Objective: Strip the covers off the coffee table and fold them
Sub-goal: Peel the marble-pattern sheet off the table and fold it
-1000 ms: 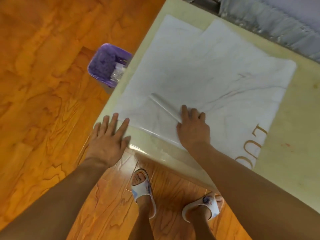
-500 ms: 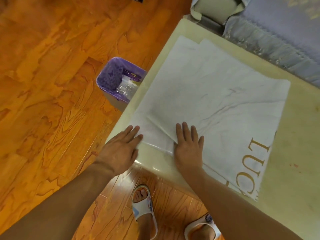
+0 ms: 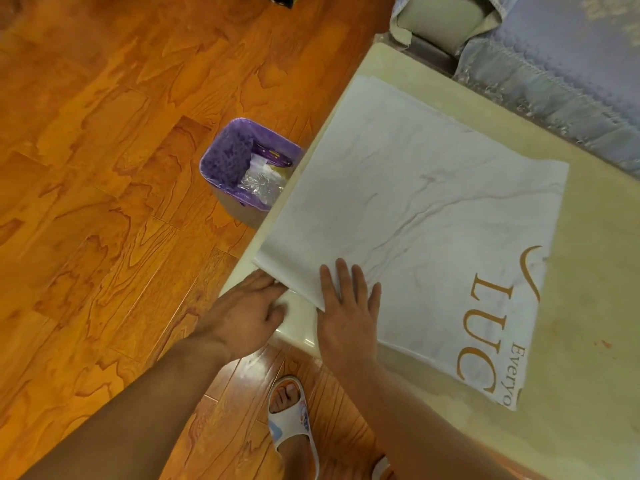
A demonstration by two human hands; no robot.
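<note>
Cover (image 3: pixel 415 209) on coffee table (image 3: pixel 588 306), bin (image 3: pixel 242 171) on floor (image 3: pixel 86 168) left of table

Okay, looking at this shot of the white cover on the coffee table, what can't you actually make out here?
All in the head view:
- The gold lettering on the cover: only "LUC" and "Everyo" show; the cover's edge ends it.
- The left hand fingertips: tucked at the cover's near corner; whether they grip it is hidden.
- The cover beneath the right hand: the palm hides it.
- The bin contents: only crumpled clear plastic is readable.
- The second foot: cut off by the bottom edge.
</note>
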